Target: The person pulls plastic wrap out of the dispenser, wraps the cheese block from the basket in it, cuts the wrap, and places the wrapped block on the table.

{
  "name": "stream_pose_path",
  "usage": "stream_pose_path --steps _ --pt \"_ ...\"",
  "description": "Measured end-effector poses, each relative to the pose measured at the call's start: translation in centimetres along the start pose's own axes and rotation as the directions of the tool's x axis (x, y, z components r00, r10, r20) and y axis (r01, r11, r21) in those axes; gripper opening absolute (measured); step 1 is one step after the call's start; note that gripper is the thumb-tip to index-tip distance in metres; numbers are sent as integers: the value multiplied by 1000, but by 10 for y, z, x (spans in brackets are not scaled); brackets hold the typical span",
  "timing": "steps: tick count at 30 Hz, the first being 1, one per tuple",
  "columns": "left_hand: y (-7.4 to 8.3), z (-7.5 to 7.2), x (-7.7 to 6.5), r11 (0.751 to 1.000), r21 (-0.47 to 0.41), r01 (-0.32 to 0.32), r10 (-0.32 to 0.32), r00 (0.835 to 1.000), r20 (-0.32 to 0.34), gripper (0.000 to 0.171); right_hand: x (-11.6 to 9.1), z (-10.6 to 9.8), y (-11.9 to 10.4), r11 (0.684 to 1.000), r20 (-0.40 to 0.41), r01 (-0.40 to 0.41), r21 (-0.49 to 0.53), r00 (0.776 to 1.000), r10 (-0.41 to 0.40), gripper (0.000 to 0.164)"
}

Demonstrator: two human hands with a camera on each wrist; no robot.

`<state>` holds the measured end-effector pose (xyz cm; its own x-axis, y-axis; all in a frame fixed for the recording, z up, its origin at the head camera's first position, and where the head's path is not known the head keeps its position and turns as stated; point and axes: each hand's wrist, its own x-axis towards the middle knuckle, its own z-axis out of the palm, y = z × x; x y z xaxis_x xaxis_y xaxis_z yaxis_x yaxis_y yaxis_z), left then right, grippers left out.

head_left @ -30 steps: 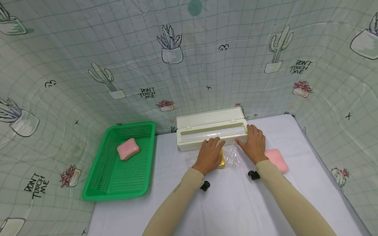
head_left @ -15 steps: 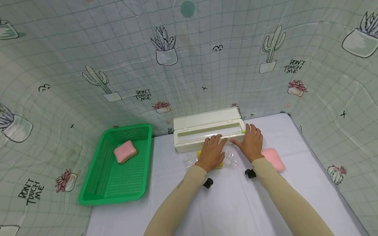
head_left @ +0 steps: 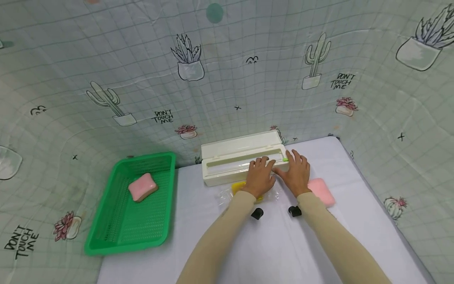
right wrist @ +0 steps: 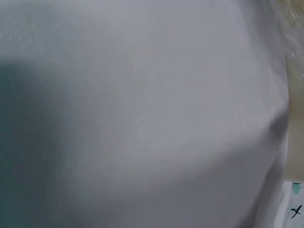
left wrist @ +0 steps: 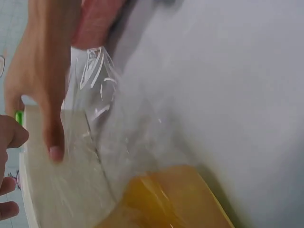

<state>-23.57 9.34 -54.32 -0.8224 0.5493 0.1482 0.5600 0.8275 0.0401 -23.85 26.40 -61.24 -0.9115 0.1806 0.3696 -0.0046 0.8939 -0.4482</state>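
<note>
Work booth: cactus-print cloth (head_left: 220,94), white-covered table (head_left: 269,248)

White cloth (right wrist: 156,90) fills most of the view, blurred, with a dark teal blur (right wrist: 21,142) down the left and soft shadow (right wrist: 204,194) below. Along the right edge stands the cream box (right wrist: 296,128), cut off; clear, wrinkled film (right wrist: 295,40) lies above it. A cross (right wrist: 296,211) marks the backdrop (right wrist: 289,221) at bottom right.
</note>
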Motion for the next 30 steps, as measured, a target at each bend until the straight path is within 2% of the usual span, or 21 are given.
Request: stream_pose_path --steps 7,11,15,21,27,30 --pt "15 5 21 1000 -4 17 -17 1000 -23 45 0 -2 -2 996 2 25 -84 1000 -25 76" --pt "19 8 30 999 30 11 -10 1000 -22 41 -1 -3 -1 993 17 35 -111 999 -33 69" --pt "23 9 39 998 65 7 -5 1000 -30 35 -2 -4 0 992 -9 50 -114 999 -52 64" --pt "28 11 51 992 120 25 -20 999 -45 30 -1 -8 -1 992 -16 50 -116 999 -52 65" --pt "30 14 62 979 198 41 -33 999 -42 32 -1 -8 -2 991 -8 39 -132 999 -40 74" --pt "31 15 66 978 207 39 -30 998 -47 30 -1 -8 0 990 -7 37 -137 999 -39 78"
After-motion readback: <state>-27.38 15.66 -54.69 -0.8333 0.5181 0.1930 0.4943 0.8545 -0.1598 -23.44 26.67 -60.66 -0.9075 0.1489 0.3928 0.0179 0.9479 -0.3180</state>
